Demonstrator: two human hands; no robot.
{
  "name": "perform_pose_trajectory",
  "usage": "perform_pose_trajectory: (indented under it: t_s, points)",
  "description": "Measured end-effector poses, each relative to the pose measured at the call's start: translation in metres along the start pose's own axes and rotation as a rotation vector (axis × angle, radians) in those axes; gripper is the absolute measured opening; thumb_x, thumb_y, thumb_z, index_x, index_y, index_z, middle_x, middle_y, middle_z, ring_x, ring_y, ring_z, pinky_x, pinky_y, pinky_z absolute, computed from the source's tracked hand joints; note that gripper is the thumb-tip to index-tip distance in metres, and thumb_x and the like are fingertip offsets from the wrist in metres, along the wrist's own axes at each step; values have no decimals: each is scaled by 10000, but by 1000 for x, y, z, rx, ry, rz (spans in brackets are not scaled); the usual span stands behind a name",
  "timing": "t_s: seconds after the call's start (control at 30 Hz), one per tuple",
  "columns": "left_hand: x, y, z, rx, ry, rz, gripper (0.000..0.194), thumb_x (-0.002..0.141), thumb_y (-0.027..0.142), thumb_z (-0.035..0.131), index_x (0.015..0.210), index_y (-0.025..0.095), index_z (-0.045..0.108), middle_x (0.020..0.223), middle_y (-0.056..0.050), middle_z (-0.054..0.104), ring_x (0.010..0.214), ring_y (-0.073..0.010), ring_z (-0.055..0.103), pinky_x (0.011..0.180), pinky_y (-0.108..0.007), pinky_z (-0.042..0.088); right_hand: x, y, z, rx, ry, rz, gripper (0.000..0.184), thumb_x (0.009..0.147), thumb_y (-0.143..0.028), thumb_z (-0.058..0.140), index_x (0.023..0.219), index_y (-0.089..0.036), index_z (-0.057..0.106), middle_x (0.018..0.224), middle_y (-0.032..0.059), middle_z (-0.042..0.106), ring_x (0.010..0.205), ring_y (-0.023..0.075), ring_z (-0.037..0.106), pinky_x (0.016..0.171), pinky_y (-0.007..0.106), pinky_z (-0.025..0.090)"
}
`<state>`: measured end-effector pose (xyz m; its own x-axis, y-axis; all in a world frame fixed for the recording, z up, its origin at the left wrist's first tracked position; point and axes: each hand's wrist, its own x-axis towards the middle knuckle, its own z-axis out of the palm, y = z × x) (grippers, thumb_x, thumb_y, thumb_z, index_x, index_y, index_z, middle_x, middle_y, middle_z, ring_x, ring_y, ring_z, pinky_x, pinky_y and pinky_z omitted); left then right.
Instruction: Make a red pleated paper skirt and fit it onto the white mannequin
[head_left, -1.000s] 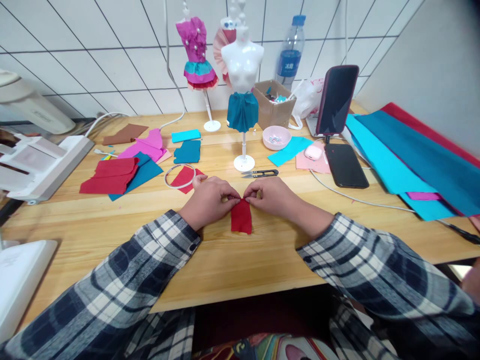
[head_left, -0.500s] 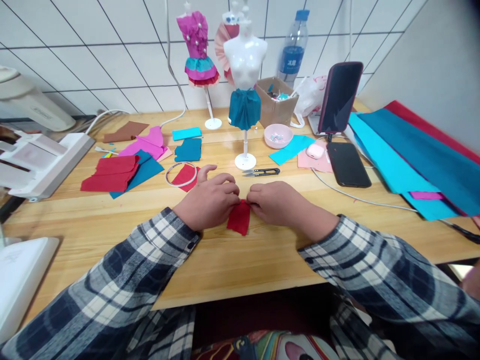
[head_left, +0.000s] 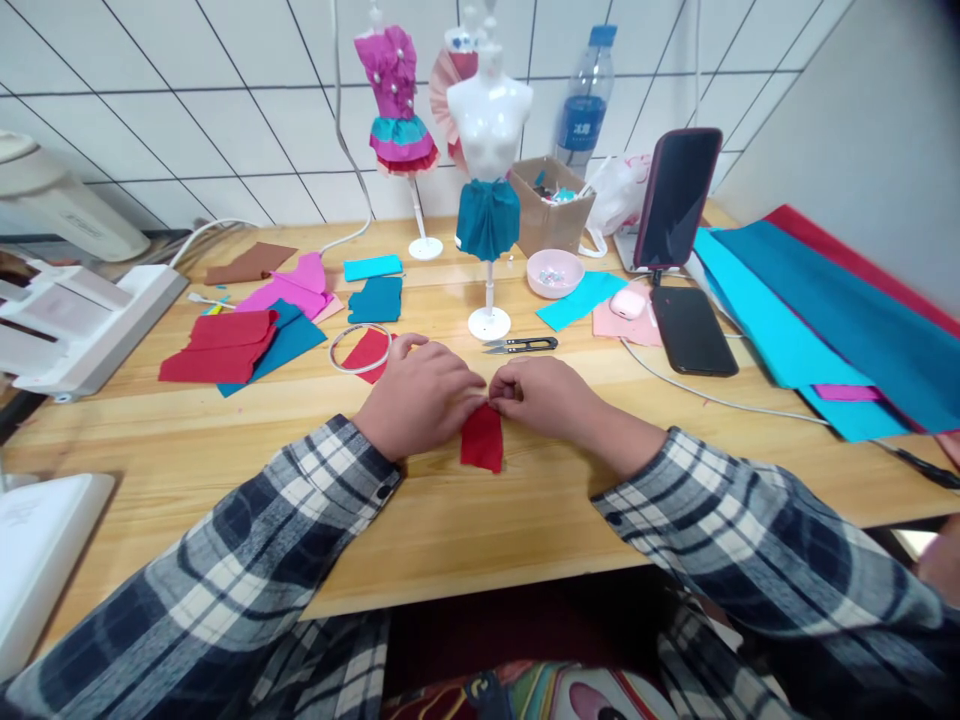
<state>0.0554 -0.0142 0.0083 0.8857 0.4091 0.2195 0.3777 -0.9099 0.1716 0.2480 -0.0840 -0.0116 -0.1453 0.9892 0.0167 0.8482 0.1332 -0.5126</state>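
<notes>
Between my hands a small piece of red crepe paper (head_left: 481, 440) hangs just over the wooden table, its lower edge slightly uneven. My left hand (head_left: 421, 398) pinches its top edge from the left, fingertips hiding that corner. From the right, my right hand (head_left: 546, 396) has thumb and forefinger closed on the top right corner. Beyond my hands lie black-handled thread snips (head_left: 520, 346). A white ring (head_left: 337, 350) rests partly on another red piece (head_left: 371, 352) near my left hand. A white dress form (head_left: 491, 120) wearing a teal skirt (head_left: 488, 218) stands behind them.
Paper pieces lie at left, including a folded red one (head_left: 217, 346). At the back are a dressed form (head_left: 394, 90), a cardboard box (head_left: 551, 220), a bottle (head_left: 587, 110) and a pink bowl (head_left: 555, 275). Phones (head_left: 694, 330) and long coloured sheets (head_left: 832, 310) occupy the right.
My fingertips have drawn closer together at the top of the red paper. The paper's lower end has swung slightly to the right.
</notes>
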Motion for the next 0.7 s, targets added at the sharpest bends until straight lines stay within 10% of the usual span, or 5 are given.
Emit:
perform_pose_trajectory:
  t_s: [0.43, 0.57, 0.7]
  points:
    - [0, -1, 12, -125, -56, -141, 119, 812, 341, 644, 800, 230, 686, 905, -20, 702, 941, -244, 592, 884, -467, 262, -3, 3, -6, -83, -56, -71, 39, 828, -239, 657, 825, -202, 669, 799, -4, 665, 718, 128, 537, 586, 254, 278]
    - [-2, -2, 6, -124, 53, -116, 237, 824, 366, 644, 1021, 240, 681, 986, -37, 707, 973, -250, 603, 885, -456, 290, -8, -1, -10, -193, 92, -229, 126, 909, -275, 576, 877, -192, 665, 872, 24, 671, 776, 142, 564, 578, 267, 262]
    - [-4, -2, 0, -83, 163, -69, 154, 879, 329, 593, 845, 249, 720, 881, -17, 728, 918, -233, 614, 902, -475, 287, -14, -4, -14, -298, 272, -351, 280, 985, -335, 451, 895, -196, 676, 859, 42, 672, 789, 156, 576, 581, 288, 264]
